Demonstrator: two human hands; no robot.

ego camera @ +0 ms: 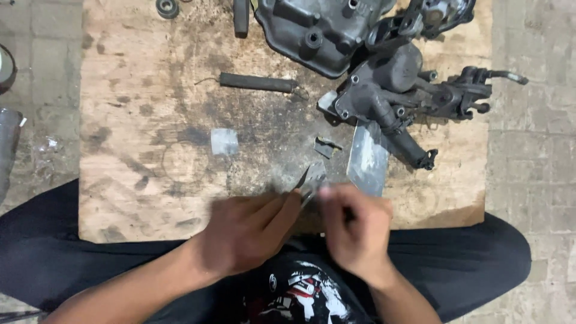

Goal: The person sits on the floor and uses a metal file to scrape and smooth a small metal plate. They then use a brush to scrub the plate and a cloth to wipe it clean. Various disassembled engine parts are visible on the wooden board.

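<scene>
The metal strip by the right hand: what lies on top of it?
A dark engine part covers the upper end of the metal strip. The right hand hides its lower end; the middle is bare.

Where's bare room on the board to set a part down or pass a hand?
Free: the board's left half, bordered by the left edge, the rubber tube and the small grey square. Also the right front corner. Crowded: the back right, under the engine castings, and the front middle at both hands beside the metal strip.
</scene>
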